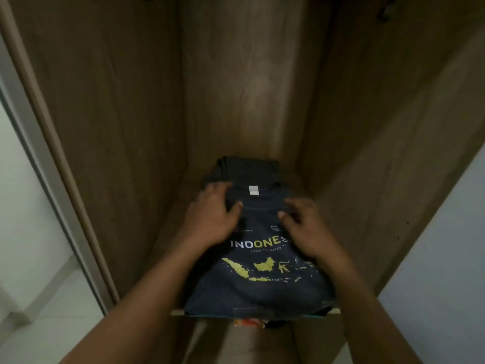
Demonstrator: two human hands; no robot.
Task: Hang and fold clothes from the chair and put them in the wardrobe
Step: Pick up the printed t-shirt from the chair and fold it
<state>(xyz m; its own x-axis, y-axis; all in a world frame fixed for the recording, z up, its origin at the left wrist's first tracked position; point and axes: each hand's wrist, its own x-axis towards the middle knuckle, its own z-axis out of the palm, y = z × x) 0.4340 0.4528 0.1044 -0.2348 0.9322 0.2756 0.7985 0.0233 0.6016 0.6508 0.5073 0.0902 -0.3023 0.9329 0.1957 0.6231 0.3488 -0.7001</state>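
A folded dark blue T-shirt [258, 287] with a yellow map print and white and yellow lettering lies on a wooden wardrobe shelf [176, 312], its collar pointing to the back. It rests on top of another dark folded garment [244, 168] that sticks out behind it. My left hand [214, 215] lies flat on the shirt's left shoulder, fingers spread. My right hand [305, 227] rests on the right shoulder area, fingers apart and slightly curled. Neither hand grips the cloth.
Brown wooden wardrobe walls [110, 122] close in left, right and behind. A lower compartment [244, 342] below the shelf shows an orange-patterned cloth [248, 323] at its top. A white sliding door frame [39, 164] stands on the left, a pale wall [443, 271] on the right.
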